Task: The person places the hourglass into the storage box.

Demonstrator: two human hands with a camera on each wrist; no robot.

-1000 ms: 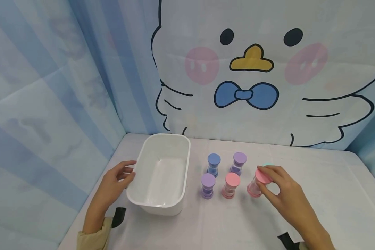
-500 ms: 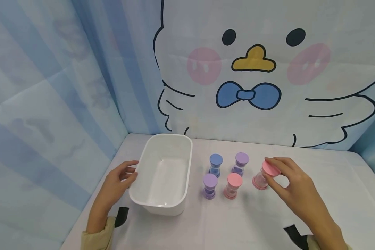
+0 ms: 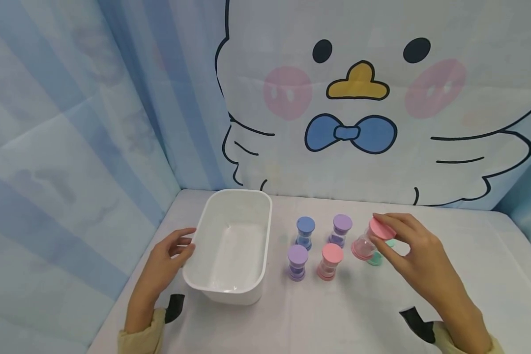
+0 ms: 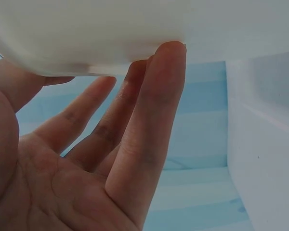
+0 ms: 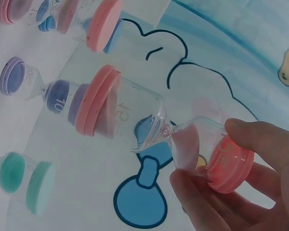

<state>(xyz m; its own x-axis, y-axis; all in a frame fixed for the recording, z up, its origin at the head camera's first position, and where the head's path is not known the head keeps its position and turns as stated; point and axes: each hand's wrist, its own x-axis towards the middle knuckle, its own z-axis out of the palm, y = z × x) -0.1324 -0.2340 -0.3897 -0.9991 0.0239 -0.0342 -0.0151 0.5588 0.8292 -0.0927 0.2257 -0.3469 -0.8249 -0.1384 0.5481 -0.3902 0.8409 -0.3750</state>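
Observation:
My right hand (image 3: 418,265) pinches a pink hourglass (image 3: 364,246) by its top cap, tilted, beside a teal hourglass (image 3: 375,259) that it partly hides. Up close in the right wrist view, thumb and fingers hold one pink end of the hourglass (image 5: 144,113), and pink sand shows in the glass. At the left, my left hand (image 3: 159,263) touches the side of a white plastic bin (image 3: 265,246) near its rim. Fairly straight fingers (image 4: 154,96) rest against its outer wall in the left wrist view. Nothing lies in the bin.
Between bin and right hand stand a blue hourglass (image 3: 305,231), two purple hourglasses (image 3: 341,228) and another pink hourglass (image 3: 330,263), all upright. A white cloth covers the table (image 3: 301,319). Printed curtains (image 3: 354,172) close off the back and sides.
The right hand has lifted the pink hourglass and carried it slightly away from me, tilting it. A teal hourglass now shows below it. The left hand stays at the bin.

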